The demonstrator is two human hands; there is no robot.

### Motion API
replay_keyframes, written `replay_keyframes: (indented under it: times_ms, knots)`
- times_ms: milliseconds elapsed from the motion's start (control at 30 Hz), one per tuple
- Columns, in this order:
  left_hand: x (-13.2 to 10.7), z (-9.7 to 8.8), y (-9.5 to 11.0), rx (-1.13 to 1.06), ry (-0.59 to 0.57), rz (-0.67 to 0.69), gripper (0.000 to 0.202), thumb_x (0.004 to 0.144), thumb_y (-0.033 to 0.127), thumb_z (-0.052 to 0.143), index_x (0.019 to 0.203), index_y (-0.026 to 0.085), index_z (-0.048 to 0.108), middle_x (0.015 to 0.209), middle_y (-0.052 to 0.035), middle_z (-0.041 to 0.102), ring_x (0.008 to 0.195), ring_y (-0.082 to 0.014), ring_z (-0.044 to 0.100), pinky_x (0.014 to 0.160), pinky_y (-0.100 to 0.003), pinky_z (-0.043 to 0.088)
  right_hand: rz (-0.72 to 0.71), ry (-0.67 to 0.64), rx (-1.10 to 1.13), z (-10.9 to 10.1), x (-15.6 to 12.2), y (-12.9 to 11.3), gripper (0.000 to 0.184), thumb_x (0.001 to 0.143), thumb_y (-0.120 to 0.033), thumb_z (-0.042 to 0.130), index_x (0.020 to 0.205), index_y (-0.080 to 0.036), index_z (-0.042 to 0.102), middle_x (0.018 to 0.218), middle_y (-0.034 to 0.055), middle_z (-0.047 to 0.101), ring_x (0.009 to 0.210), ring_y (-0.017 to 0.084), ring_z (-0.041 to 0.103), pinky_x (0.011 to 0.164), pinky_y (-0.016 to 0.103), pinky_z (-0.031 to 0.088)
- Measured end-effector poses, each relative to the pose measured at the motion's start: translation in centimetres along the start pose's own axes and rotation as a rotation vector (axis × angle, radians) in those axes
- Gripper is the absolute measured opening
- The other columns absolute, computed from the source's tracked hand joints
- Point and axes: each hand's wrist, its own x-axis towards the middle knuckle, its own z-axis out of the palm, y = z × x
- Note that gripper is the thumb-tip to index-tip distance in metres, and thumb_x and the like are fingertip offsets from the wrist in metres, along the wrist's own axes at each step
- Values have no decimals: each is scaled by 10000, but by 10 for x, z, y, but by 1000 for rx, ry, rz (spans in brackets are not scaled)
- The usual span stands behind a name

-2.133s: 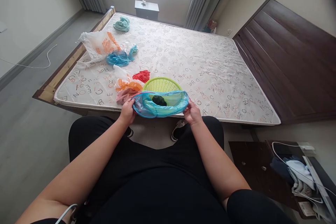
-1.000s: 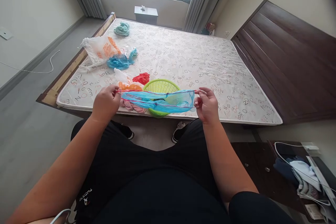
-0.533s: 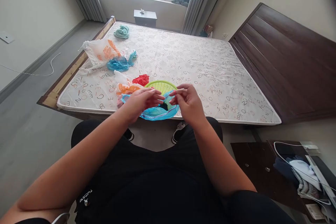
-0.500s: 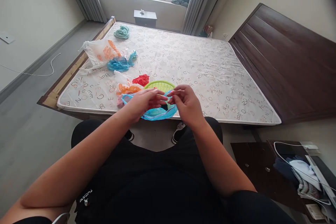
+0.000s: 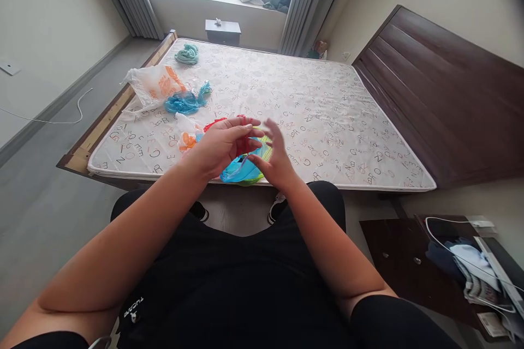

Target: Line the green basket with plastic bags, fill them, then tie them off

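Blue plastic bag (image 5: 239,172) in head view: thin, light, floppy and slippery, I'd judge. It sits at the bed's (image 5: 327,120) near edge by the green basket (image 5: 264,142). Left hand (image 5: 219,147) pinches its red drawstring (image 5: 244,144), which I think is the best hold. Right hand (image 5: 275,161) is blurred, fingers spread, released.

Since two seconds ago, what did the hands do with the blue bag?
They stretched the bag wide by its red strings, then came together over the basket; the bag is now bunched under them. The left hand grips it; the right hand is blurred. The other bags and mattress stayed put.
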Motion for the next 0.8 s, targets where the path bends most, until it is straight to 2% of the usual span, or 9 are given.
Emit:
replay_keyframes:
  times_ms: [100,167,267,400,500,567,633,733,800]
  knots:
    - [-2,5,7,80,16,34,205,869,210,817,1046,134,745,909,-73,757,734,-141,723,809,-334,641,93,-265,76,19,1,17,465,1001,-381,587,1438,-223,587,1275,123,711,1211,301,649,1005,443,548]
    - [-3,6,13,125,47,84,201,884,243,820,1047,151,748,918,-66,754,749,-149,735,819,-353,651,154,-362,107,28,-2,23,319,1014,-356,540,1263,-234,695,1154,85,759,1086,279,689,963,416,548]
    - [-4,4,24,182,117,186,151,915,257,797,1028,165,760,948,-65,750,788,-161,753,829,-369,657,214,-352,132,37,-10,31,291,1021,-371,545,1225,-267,724,1158,61,776,1057,264,698,963,390,533]
    - [-4,-3,33,217,162,240,89,923,221,776,980,152,772,966,-75,746,775,-153,750,844,-376,658,281,-359,57,40,-14,56,315,1017,-314,510,1239,-244,722,1119,90,779,1018,268,701,946,396,523]
    - [-4,-6,33,216,149,235,121,910,230,784,1008,160,774,965,-70,742,755,-155,749,819,-374,660,216,-342,115,32,-9,69,340,957,-293,557,1255,-205,695,1247,125,735,1176,287,658,1043,441,501]
    - [-5,-4,32,214,133,238,142,910,232,781,1037,169,773,959,-65,739,771,-169,757,790,-366,658,171,-251,253,25,-5,63,462,942,-339,580,1385,-212,609,1454,138,631,1363,302,565,1128,486,466]
    - [-7,1,31,208,121,243,133,921,216,762,1046,172,769,949,-60,734,789,-178,761,766,-353,651,145,-154,364,21,0,46,570,962,-419,585,1500,-253,501,1598,127,511,1487,307,462,1189,530,426]
    - [-10,10,30,191,109,244,111,944,198,725,1046,174,762,949,-53,729,809,-177,762,739,-326,638,98,-45,371,29,7,6,711,933,-541,686,1544,-270,444,1631,139,466,1539,327,399,1248,556,368]
    - [-11,16,28,186,92,233,114,952,209,712,1052,181,759,949,-47,728,819,-178,764,720,-307,632,123,26,355,40,13,-18,770,925,-554,714,1559,-235,415,1600,171,487,1507,330,443,1232,537,403]
